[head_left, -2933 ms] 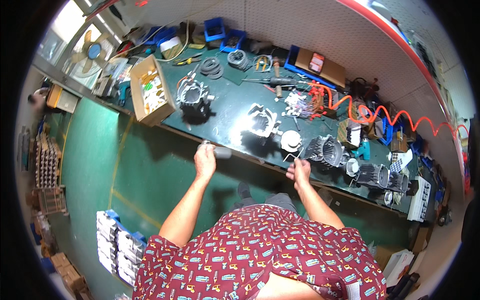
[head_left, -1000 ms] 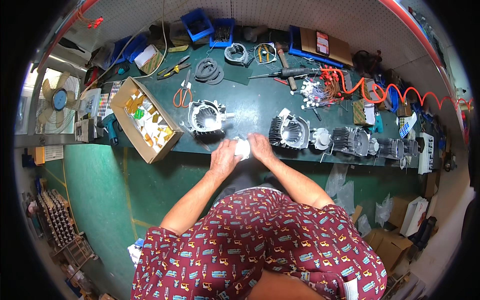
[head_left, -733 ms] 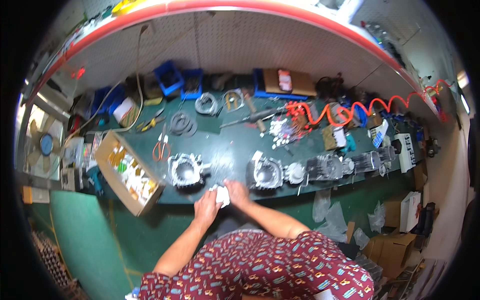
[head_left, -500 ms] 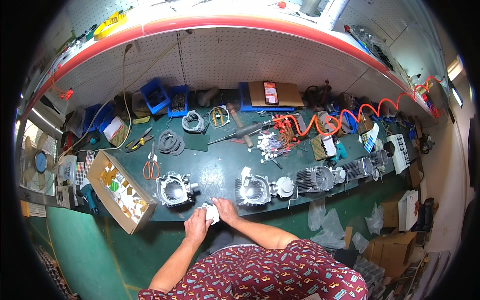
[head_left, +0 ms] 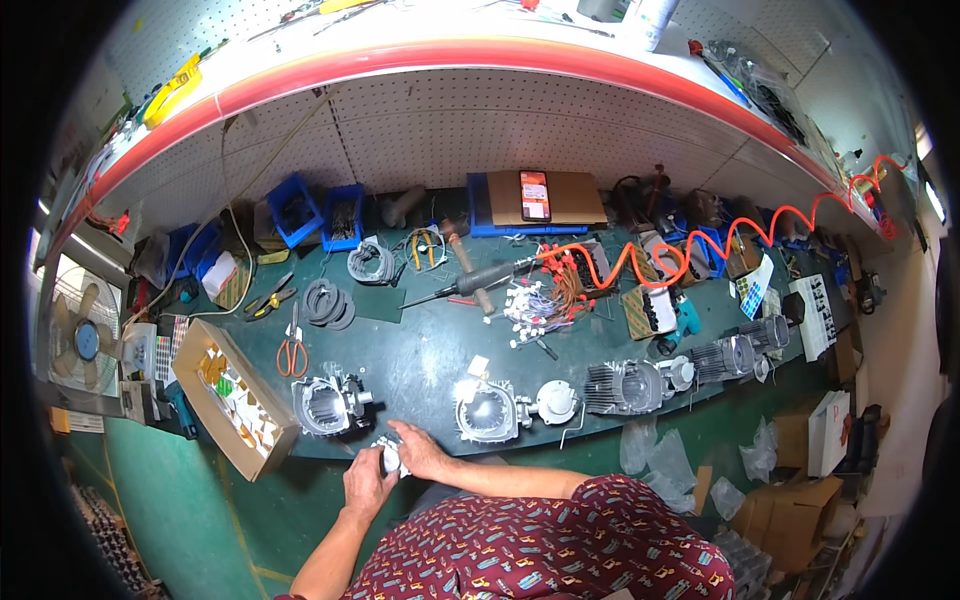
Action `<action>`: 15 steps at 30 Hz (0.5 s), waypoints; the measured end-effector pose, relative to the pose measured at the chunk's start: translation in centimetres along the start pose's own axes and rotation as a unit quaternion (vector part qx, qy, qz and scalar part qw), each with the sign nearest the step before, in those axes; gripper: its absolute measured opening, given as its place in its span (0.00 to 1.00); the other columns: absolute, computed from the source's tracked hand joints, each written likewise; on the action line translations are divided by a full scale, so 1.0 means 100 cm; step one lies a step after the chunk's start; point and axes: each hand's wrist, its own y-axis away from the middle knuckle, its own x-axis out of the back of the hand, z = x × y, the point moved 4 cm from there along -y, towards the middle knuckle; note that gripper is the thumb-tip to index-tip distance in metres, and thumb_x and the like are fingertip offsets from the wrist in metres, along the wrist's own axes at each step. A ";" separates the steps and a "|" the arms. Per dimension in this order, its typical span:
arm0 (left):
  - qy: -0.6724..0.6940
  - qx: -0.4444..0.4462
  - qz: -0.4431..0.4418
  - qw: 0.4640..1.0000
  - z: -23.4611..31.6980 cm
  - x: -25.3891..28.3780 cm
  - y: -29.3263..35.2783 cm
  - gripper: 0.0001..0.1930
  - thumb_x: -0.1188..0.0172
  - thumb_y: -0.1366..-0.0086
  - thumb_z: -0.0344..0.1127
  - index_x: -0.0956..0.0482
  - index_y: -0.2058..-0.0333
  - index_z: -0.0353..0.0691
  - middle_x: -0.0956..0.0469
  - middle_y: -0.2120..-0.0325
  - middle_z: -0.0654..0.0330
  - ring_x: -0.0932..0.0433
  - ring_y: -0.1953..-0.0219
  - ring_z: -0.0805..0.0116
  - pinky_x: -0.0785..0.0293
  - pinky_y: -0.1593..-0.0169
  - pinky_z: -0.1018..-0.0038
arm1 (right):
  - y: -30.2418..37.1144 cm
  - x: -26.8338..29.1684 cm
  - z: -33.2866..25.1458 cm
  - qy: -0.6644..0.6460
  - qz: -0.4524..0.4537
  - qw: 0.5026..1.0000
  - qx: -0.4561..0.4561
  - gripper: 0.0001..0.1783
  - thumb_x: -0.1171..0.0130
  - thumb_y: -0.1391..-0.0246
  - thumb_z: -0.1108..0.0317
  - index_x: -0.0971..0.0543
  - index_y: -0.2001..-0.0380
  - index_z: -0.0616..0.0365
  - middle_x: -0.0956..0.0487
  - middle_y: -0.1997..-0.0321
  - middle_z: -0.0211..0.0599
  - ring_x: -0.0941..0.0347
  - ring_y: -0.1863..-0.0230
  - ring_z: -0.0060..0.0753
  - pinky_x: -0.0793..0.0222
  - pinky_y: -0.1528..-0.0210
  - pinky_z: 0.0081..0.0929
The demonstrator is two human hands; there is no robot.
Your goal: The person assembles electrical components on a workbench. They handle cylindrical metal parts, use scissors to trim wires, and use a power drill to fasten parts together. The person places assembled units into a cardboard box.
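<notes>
A small silvery-white metal part (head_left: 391, 458) is held between my two hands at the front edge of the bench; fingers cover much of it. My left hand (head_left: 367, 482) grips it from the left, fingers curled. From the right, my right hand (head_left: 420, 455) closes on it too. Just beyond them stands an open finned metal housing (head_left: 323, 408), its hollow facing up. To the right is a second finned housing (head_left: 487, 414), with a round metal cover (head_left: 556, 402) beside it.
An open cardboard box (head_left: 268, 458) of small parts sits left of the housings. Red-handled scissors (head_left: 292, 357), pliers (head_left: 268, 300) and a screwdriver-like tool (head_left: 485, 277) on a coiled orange hose lie farther back. More finned housings (head_left: 622, 388) line the right front edge.
The view has shifted, so the bench things appear lower and farther left. Both hands still hold the metal part, which is turned and more covered by the fingers.
</notes>
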 end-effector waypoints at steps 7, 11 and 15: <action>0.003 -0.029 0.017 0.999 0.036 0.067 0.016 0.27 0.24 0.54 0.31 0.23 0.53 0.35 0.20 0.60 0.49 0.19 0.56 0.46 0.21 0.53 0.57 | -0.004 0.024 -0.067 -0.006 -0.166 0.977 0.132 0.28 0.44 0.46 0.82 0.26 0.40 0.62 0.24 0.45 0.55 0.28 0.40 0.62 0.29 0.39 0.48; 0.007 -0.047 0.012 0.999 0.052 0.095 0.015 0.27 0.25 0.55 0.30 0.23 0.54 0.36 0.20 0.59 0.48 0.19 0.57 0.46 0.21 0.53 0.58 | -0.021 0.039 -0.084 -0.031 -0.210 0.962 0.172 0.20 0.39 0.40 0.68 0.22 0.46 0.66 0.19 0.50 0.55 0.22 0.47 0.60 0.25 0.44 0.48; 0.027 -0.060 0.009 0.998 0.072 0.118 0.022 0.27 0.26 0.55 0.30 0.24 0.54 0.36 0.21 0.59 0.48 0.19 0.57 0.46 0.20 0.55 0.59 | -0.032 0.050 -0.107 -0.093 -0.237 0.957 0.139 0.17 0.43 0.33 0.59 0.18 0.59 0.65 0.17 0.64 0.52 0.18 0.59 0.53 0.23 0.55 0.43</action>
